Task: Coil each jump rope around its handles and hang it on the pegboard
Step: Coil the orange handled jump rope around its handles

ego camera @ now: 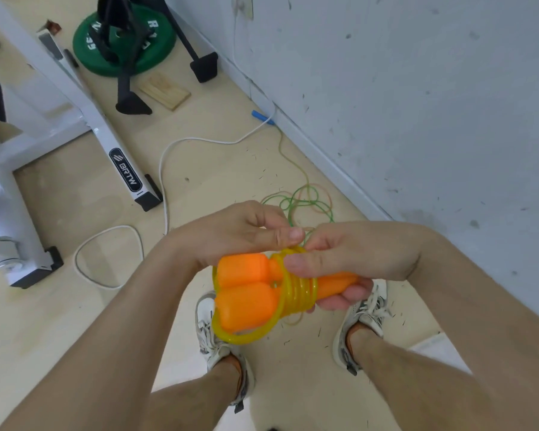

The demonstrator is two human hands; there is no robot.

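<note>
Two orange jump-rope handles lie side by side between my hands, at chest height above my feet. Yellow translucent cord is wound several times around their narrow ends, and one loop hangs below the thick ends. My right hand grips the narrow ends, thumb pressing on the coil. My left hand pinches the cord just above the coil. A white rope with a blue handle trails over the floor. A green cord lies tangled on the floor by the wall. No pegboard shows.
A white bench frame stands on the left. A green weight plate, black stand legs and a wooden block sit at the back. The grey wall runs along the right. My shoes stand on the beige floor.
</note>
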